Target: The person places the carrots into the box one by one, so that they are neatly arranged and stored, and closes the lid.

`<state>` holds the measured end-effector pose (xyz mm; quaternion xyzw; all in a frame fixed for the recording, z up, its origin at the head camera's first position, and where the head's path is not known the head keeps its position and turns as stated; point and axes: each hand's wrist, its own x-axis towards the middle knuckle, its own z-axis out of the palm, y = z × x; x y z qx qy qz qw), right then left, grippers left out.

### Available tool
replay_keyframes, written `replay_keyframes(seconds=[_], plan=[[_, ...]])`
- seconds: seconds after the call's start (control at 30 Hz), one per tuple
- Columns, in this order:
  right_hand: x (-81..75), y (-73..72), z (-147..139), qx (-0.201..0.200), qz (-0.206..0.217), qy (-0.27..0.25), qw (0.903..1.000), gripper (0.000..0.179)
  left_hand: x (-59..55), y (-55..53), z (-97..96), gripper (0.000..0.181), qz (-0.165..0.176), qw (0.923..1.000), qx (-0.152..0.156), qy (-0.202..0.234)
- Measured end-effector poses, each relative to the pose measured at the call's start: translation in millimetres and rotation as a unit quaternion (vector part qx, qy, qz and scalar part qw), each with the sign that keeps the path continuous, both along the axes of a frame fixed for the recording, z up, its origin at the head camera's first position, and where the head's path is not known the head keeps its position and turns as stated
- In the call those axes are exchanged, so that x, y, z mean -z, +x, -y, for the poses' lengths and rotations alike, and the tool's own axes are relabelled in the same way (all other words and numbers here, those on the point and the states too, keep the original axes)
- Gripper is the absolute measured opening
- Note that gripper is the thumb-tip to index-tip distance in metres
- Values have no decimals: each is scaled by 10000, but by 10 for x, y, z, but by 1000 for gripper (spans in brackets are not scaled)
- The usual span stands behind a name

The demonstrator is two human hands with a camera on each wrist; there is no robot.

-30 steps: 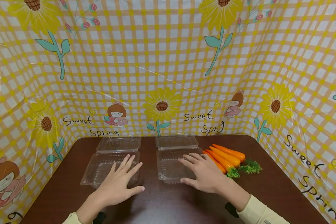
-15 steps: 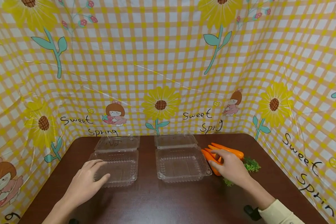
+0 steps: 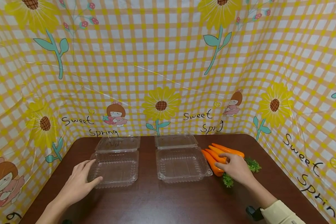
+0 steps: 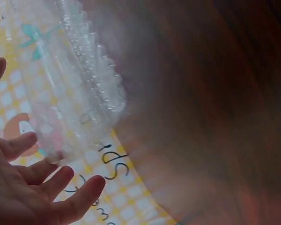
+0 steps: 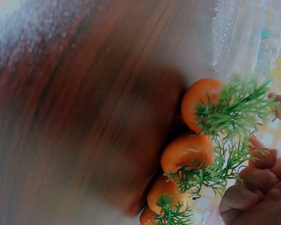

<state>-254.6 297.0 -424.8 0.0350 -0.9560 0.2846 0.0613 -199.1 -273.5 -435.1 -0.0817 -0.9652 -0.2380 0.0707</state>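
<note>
**Early going, with little finished**

From where I stand, the work looks barely begun; two clear plastic boxes sit side by side on the brown table (image 3: 162,205), the left box (image 3: 117,183) left of the frame's centre, the right box (image 3: 182,179) near the middle; the left lid (image 3: 117,143) and the right lid (image 3: 175,141) lie open toward the patterned cloth (image 3: 168,65), so the opening is done.

Four carrots (image 3: 216,156) lie together on the table at the centre right of the frame, just beside the right box, their green tops (image 5: 236,108) toward the person; none is in either box and neither lid is closed, so in my judgement most of the handling is left.

The right hand (image 3: 235,168) is over the nearer carrots, fingers bent, thumb apart from them; I cannot tell whether it grips one or only hovers; the left hand (image 3: 77,181), lower left of the frame, has its fingers loose and spread at the left box's edge, gripping nothing; whether it touches the plastic is unclear.
</note>
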Motion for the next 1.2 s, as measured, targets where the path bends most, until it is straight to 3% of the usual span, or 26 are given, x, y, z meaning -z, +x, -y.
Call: replay_keyframes(seconds=[0.33,0.7,1.07,1.2], plan=[[25,-19,-10,196,398,176,9989,62,62,-91,97,93,482,9985,-86,259],[123,-15,-13,132,273,679,9972,57,127,-166,193,111,947,9942,-249,445],[186,-40,-10,83,227,961,9951,33,170,-204,231,114,1001,9940,-249,377],[172,-55,-10,127,423,956,9944,32,173,-193,238,112,978,9944,-189,358]])
